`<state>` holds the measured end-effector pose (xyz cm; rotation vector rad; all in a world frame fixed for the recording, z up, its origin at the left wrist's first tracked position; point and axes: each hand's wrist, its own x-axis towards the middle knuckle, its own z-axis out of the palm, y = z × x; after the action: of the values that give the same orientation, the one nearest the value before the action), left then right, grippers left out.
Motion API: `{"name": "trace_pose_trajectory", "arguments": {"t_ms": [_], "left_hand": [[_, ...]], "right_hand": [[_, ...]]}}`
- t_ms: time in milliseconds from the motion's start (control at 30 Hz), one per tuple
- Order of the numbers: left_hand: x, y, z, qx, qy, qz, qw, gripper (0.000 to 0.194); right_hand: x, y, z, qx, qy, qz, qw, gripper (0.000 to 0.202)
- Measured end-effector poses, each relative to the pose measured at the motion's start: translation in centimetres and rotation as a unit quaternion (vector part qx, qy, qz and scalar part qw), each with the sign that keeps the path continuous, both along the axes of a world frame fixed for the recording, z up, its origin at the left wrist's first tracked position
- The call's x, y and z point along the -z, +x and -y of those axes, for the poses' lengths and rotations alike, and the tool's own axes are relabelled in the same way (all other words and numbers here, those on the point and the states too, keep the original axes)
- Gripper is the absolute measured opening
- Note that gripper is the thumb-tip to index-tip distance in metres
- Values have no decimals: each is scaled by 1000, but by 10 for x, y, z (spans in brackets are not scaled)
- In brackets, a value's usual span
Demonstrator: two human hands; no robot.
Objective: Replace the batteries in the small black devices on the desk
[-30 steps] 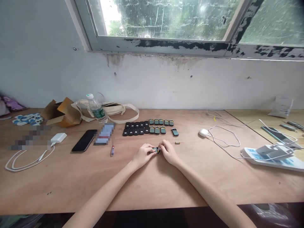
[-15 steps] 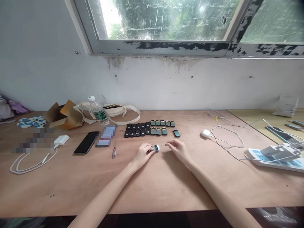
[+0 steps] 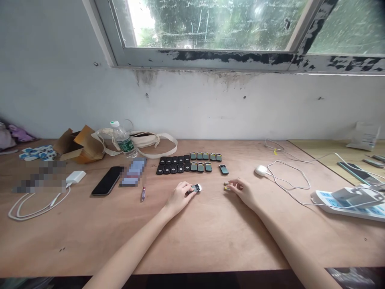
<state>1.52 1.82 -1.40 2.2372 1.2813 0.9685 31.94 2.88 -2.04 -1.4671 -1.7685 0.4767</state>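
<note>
One small device (image 3: 197,188), two tiny cylinders (image 3: 227,188)

The left grip (image 3: 179,195) pinches the device near the surface (image 3: 192,241); well to its right, the right grip (image 3: 243,192) has its fingertips at the cylinders, though whether grasping or merely touching cannot be told. Good handling calls for a light, steady left hold and fine right-hand pressure, since round pieces could roll. Beyond the left grip, leftward, the fill of a capped bottle (image 3: 123,138) is hard to judge; a brown box (image 3: 90,143) gapes nearby, contents hidden.
</note>
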Motion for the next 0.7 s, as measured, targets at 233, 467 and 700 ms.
{"name": "trace_pose_trajectory", "arguments": {"t_ms": [233,467,700], "left_hand": [[-3,1,1,0,-2,-5,1000,15],[-4,0,2,5,1,-5,1000,16],[-3,1,0,0,2,-19,1000,15]], "right_hand": [[-6,6,-26,-84,-32,72,993,30],[-3,8,-22,-33,-51,100,993,30],[-16,25,-16,-131,-70,98,984,40]]}}
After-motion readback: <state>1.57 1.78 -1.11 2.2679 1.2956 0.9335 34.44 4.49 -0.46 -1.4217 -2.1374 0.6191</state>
